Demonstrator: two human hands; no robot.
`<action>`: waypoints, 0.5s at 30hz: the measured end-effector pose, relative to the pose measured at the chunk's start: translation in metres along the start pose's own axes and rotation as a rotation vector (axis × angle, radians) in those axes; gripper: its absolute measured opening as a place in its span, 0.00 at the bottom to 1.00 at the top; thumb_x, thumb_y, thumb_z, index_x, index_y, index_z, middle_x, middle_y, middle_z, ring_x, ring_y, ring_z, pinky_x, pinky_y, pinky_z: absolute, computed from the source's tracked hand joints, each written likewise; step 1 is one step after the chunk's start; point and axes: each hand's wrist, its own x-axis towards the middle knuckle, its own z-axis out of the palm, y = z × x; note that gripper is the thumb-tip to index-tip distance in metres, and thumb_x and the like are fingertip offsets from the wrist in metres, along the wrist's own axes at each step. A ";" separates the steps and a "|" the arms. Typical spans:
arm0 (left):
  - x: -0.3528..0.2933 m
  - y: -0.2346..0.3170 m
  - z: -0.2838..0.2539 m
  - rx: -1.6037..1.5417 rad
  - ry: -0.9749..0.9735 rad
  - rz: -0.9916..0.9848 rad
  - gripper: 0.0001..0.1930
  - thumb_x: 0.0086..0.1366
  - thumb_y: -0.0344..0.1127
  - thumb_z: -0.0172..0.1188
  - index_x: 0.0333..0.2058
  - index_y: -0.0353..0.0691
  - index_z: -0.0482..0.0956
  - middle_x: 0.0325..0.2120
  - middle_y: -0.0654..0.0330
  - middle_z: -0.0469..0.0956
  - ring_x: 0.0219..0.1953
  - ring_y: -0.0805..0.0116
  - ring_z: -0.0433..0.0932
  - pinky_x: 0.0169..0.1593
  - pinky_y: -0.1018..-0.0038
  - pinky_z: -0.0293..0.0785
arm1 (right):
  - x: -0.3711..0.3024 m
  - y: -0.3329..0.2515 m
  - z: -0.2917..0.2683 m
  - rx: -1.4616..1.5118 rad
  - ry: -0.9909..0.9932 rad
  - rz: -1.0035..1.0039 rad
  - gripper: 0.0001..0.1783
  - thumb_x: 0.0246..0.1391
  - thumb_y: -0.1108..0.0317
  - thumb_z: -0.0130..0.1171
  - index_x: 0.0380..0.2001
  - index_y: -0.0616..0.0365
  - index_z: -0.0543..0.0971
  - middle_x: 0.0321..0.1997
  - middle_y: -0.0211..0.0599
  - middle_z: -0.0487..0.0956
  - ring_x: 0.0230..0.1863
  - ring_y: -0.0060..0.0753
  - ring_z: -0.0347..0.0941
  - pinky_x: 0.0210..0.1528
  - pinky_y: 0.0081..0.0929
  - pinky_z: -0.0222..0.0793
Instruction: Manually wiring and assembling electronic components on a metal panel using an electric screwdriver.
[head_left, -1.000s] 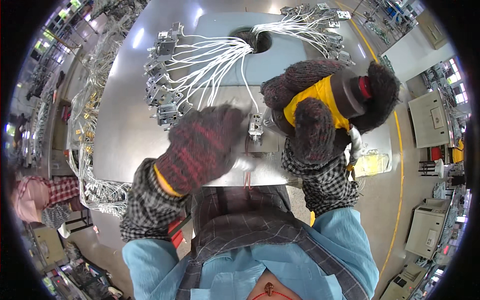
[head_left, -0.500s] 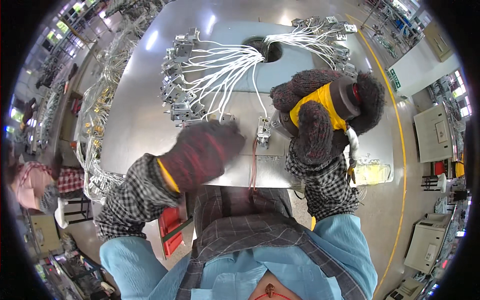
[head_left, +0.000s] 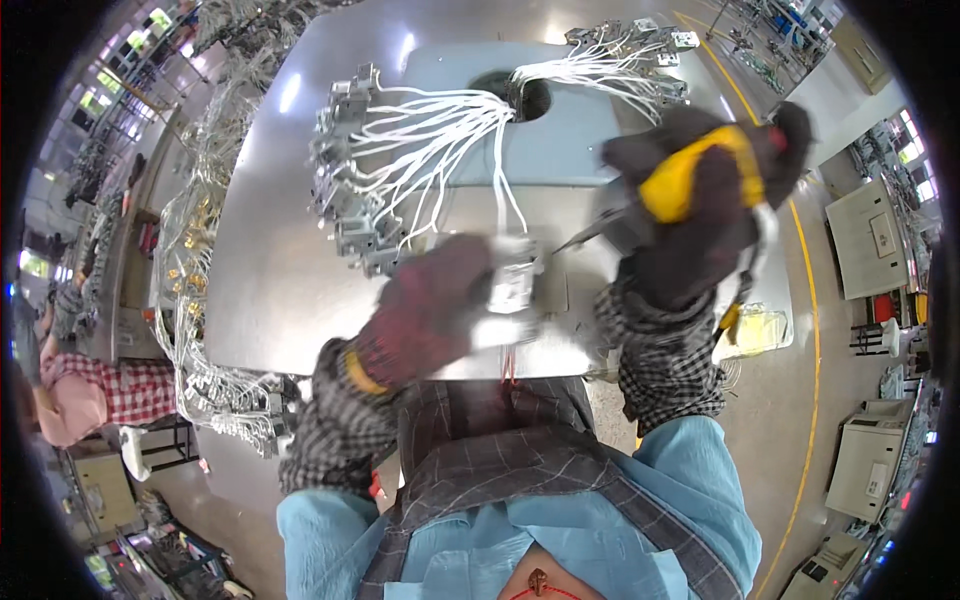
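My right hand [head_left: 705, 190], in a dark knitted glove, is closed around a yellow and dark grey power screwdriver [head_left: 668, 188]. Its thin bit points left, just above the table and right of a small metal connector box [head_left: 514, 285]. My left hand [head_left: 430, 305], in a dark reddish glove, is at the left side of that box and seems to pinch it; motion blurs the fingertips. A white cable [head_left: 510, 195] runs to the box from the far side, and thin reddish wires [head_left: 509, 362] hang from its near side over the table edge.
White cables come out of a round hole [head_left: 535, 98] in a blue-grey panel [head_left: 580, 150] on the metal table [head_left: 260, 240]. Several metal boxes [head_left: 345, 160] end them at left, more [head_left: 640, 40] at far right. A yellowish clear tray [head_left: 755, 332] lies at the right corner. Another person [head_left: 85, 395] is at far left.
My left hand has come right to the small box, which has shifted toward me. My right hand has drawn the screwdriver up and right, away from the box, so its bit now shows.
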 end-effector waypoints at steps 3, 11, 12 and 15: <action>0.027 0.020 0.021 -0.255 0.033 0.035 0.33 0.49 0.53 0.72 0.51 0.43 0.75 0.32 0.56 0.75 0.30 0.60 0.79 0.35 0.66 0.76 | 0.010 -0.012 0.000 -0.099 0.213 0.044 0.28 0.61 0.62 0.50 0.61 0.57 0.55 0.33 0.49 0.80 0.23 0.40 0.78 0.27 0.35 0.78; 0.022 -0.002 0.007 0.191 0.254 0.124 0.31 0.45 0.53 0.74 0.46 0.45 0.80 0.30 0.62 0.79 0.31 0.65 0.77 0.47 0.66 0.75 | 0.003 0.009 -0.010 0.036 0.051 -0.147 0.34 0.58 0.63 0.55 0.63 0.54 0.52 0.35 0.51 0.80 0.25 0.40 0.79 0.25 0.37 0.77; 0.027 0.008 0.012 0.208 0.270 0.132 0.31 0.43 0.54 0.74 0.45 0.46 0.81 0.26 0.63 0.78 0.30 0.63 0.75 0.52 0.65 0.70 | 0.002 0.012 -0.010 0.058 0.043 -0.155 0.33 0.59 0.65 0.54 0.63 0.55 0.51 0.35 0.51 0.80 0.25 0.40 0.80 0.23 0.35 0.77; 0.031 -0.009 0.018 0.127 0.293 0.261 0.29 0.43 0.54 0.74 0.43 0.47 0.82 0.22 0.63 0.77 0.29 0.64 0.73 0.55 0.62 0.65 | 0.002 0.018 -0.009 0.112 0.030 -0.184 0.33 0.61 0.67 0.52 0.64 0.56 0.50 0.36 0.51 0.80 0.26 0.38 0.80 0.19 0.31 0.76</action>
